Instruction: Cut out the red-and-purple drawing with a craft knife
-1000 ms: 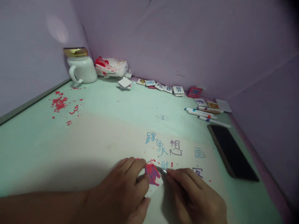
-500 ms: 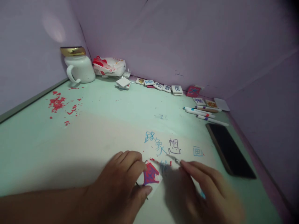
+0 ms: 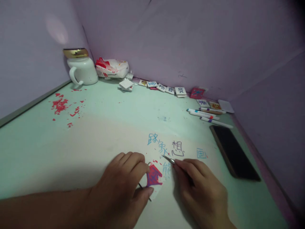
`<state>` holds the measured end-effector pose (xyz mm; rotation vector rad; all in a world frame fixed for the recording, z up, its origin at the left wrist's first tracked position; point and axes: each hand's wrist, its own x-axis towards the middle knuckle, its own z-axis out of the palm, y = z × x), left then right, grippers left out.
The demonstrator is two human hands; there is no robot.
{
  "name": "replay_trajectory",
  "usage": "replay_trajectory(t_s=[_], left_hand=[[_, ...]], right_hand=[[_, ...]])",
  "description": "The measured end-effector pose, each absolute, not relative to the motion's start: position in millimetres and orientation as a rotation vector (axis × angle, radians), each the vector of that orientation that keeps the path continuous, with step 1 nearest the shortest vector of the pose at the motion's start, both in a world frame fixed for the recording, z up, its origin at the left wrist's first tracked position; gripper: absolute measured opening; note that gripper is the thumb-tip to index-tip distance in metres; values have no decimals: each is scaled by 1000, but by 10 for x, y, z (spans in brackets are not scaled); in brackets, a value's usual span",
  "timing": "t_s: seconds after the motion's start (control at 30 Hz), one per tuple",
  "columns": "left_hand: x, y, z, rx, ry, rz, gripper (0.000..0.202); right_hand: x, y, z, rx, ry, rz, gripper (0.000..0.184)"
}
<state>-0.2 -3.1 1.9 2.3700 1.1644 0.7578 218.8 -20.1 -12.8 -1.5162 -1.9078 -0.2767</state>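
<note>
My left hand [image 3: 121, 184] is closed on a small square tile [image 3: 154, 175], its fingers and thumb at opposite edges. The tile has a red patch with purple marks, and white shows at its lower corner. A thin dark stick [image 3: 149, 198] pokes out by my left thumb; its other end is hidden. Pinched in my right hand [image 3: 200, 187] is a craft knife [image 3: 169, 159], its blade pointing up and left, apart from the tile. Small red shavings [image 3: 156, 161] lie just beyond the tile, near blue and purple handwritten characters on the tabletop.
A phone [image 3: 234, 152] lies at right, below several marker pens [image 3: 205, 114]. Tiles with characters [image 3: 180, 91] line the back wall. White blank tiles [image 3: 126, 84], a red-and-white packet [image 3: 113, 68] and a lidded white mug [image 3: 83, 70] stand back left. Red scraps [image 3: 60, 106] are scattered at left.
My right hand has moved left and slightly up with the craft knife, bringing the blade over the blue characters. My left hand still holds the tile in nearly the same spot.
</note>
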Motion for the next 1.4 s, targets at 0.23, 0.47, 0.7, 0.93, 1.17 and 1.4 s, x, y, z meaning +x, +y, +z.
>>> replay_trajectory(t_s=[0.23,0.47,0.7,0.93,1.17,1.4], left_hand=[[7,-54,60,2474,1109,795,24],[9,-50,146,2657,1082,794,18],[3,-89,111,2680,1100,819,22],[-6,-75,78,2666,1048,753,23],[8,-64,127,2607,1011,607,17],[17,-54,120,2620,988,594,22]], right_hand=[[2181,-287,-157,-1449,-1931,-108,15],[2126,-398,-179,-1397,-2106,-56,24],[2099,-352,-233,-1407,-2055,-64,22],[2081,-350,-143,-1403,-2146,-110,18],[2054,-337,-123,-1460,-2143,-180,25],[2014,-360,-204,-1477,-2058,-184,21]])
